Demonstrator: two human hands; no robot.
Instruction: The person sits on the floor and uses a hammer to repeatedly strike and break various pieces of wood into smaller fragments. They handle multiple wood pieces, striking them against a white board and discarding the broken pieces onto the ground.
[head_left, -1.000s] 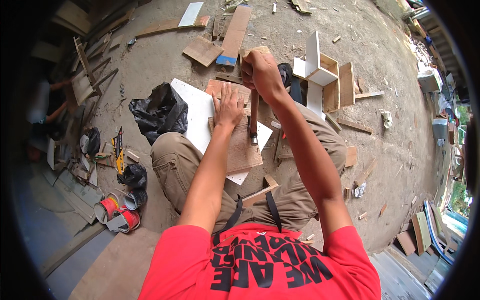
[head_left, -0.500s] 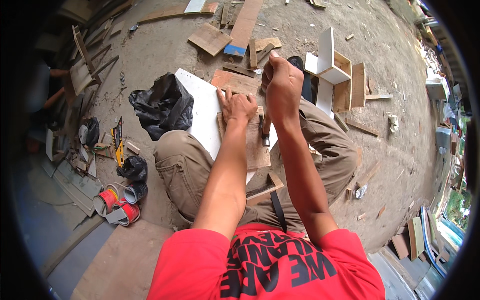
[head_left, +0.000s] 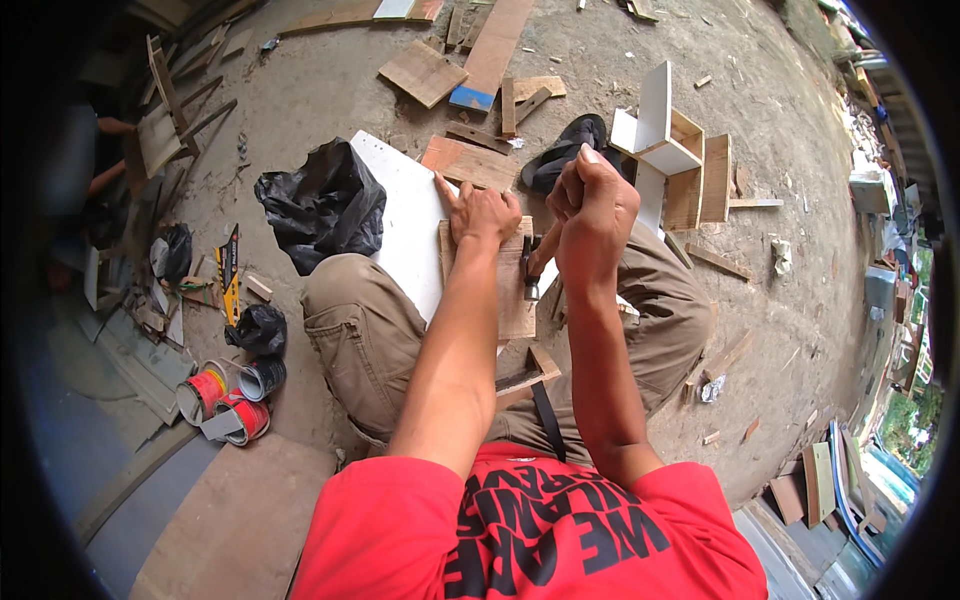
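My right hand (head_left: 597, 215) is closed round a hammer's wooden handle. The hammer (head_left: 531, 286) has its metal head low at the right side of a brown wooden board (head_left: 515, 285) between my legs. My left hand (head_left: 484, 213) rests on the far end of that board, index finger stretched to the left and the other fingers bent over its edge; what lies under the fingertips is hidden. Beyond it sits another wooden plank (head_left: 466, 160) with a reddish end. A white panel (head_left: 395, 220) lies under the boards.
A crumpled black plastic bag (head_left: 325, 208) is left of the panel. At far right stands a partly assembled box of white and wooden boards (head_left: 684, 165). A yellow-and-black handsaw (head_left: 230, 278) and several red cans (head_left: 243, 418) are at the left. Wood offcuts (head_left: 423, 74) litter the ground.
My right hand has shifted right and toward me, tilting the hammer handle, while its head stays near the board's right side. More of the black sandal shows. My left hand has hardly moved.
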